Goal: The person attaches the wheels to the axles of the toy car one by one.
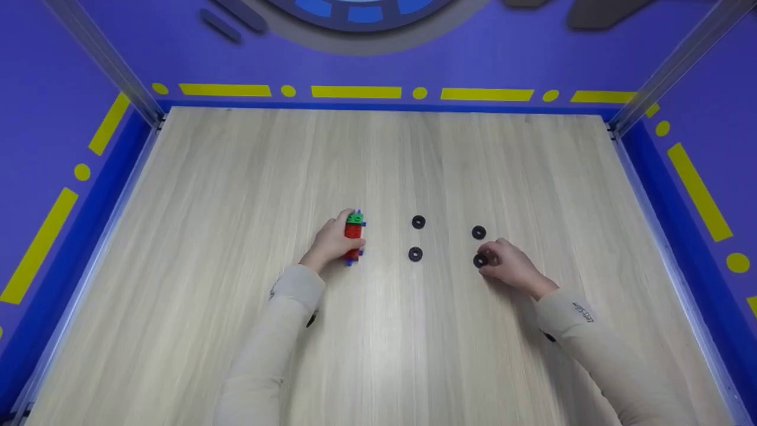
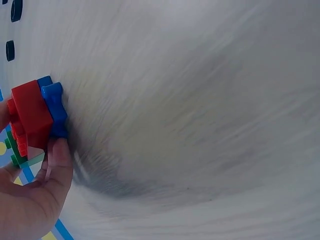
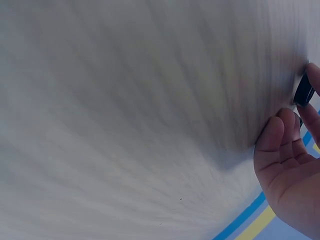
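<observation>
My left hand (image 1: 332,241) grips a small toy vehicle of building blocks (image 1: 353,232), with red bricks, a green brick at its far end and blue parts sticking out at the sides. In the left wrist view, red bricks (image 2: 33,112) sit on a blue base (image 2: 55,107), fingers on either side. My right hand (image 1: 510,265) pinches a black ring-shaped tire (image 1: 479,261) between thumb and finger. The right wrist view shows that tire (image 3: 303,91) at its edge, close over the tabletop. Just beyond it lies another black tire (image 1: 478,232).
Two more black tires, a far one (image 1: 419,222) and a near one (image 1: 416,254), lie flat between the hands. The pale wooden tabletop (image 1: 378,160) is bordered by blue panels (image 1: 378,71) with yellow dashes at the back and both sides.
</observation>
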The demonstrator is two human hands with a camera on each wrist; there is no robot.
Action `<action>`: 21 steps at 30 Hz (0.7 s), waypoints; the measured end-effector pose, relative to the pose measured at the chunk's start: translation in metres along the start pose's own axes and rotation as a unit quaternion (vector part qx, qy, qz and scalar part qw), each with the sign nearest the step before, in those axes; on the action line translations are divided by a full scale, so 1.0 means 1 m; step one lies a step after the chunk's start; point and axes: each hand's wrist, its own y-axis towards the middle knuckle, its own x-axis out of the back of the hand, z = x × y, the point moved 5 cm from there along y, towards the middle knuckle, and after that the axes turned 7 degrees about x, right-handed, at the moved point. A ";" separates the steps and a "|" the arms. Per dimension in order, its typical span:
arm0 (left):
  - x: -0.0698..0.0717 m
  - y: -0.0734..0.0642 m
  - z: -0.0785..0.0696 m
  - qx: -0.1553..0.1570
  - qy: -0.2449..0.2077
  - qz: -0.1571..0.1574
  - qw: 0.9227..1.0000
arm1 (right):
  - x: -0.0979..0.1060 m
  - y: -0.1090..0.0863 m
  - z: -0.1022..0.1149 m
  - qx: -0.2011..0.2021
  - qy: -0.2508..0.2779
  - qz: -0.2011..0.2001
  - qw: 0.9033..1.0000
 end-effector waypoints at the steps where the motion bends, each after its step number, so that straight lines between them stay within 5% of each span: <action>1: 0.000 -0.001 0.000 0.001 0.000 0.000 1.000 | 0.000 0.000 0.000 -0.002 -0.004 0.000 1.000; 21: 0.000 -0.003 -0.002 0.015 0.002 -0.011 1.000 | 0.000 0.003 0.004 0.020 -0.023 0.002 1.000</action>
